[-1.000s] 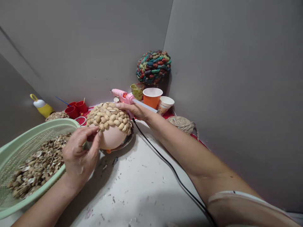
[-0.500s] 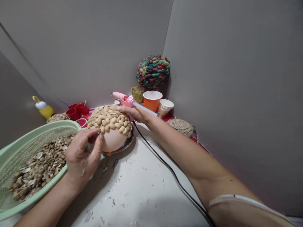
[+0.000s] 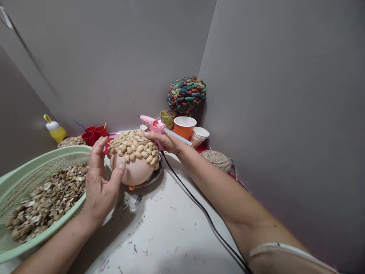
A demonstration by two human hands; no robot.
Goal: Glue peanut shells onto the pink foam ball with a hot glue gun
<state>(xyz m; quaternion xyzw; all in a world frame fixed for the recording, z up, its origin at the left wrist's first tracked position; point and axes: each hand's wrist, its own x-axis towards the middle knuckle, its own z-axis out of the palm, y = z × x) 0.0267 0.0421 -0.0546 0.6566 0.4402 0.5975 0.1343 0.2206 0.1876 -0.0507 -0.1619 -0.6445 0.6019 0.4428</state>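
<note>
A pale pink balloon (image 3: 132, 173) sits in a shallow dish, its upper part covered with rows of peanut shells (image 3: 134, 146). My left hand (image 3: 101, 182) is spread open at its left side, thumb against or just in front of the bare balloon surface, holding nothing I can see. Behind the shells, my right hand (image 3: 167, 142) is closed around a pink glue gun (image 3: 154, 125), its nozzle pointing left and a clear glue stick (image 3: 179, 137) sticking out of its back. The tip of a right finger or the thumb rests at the shells' edge.
A green basket (image 3: 37, 243) of shell pieces stands at left. Behind are red cups (image 3: 89, 137), a yellow bottle (image 3: 57, 134), an orange cup (image 3: 184, 127), stacked paper cups (image 3: 199, 135), twine (image 3: 218, 160) and a multicoloured ball (image 3: 186, 94). A black cord (image 3: 199, 205) crosses the table.
My left hand has gone from a pinch at the lower edge of the shells to spread fingers beside the balloon. My right hand still holds the glue gun. The view has shifted slightly.
</note>
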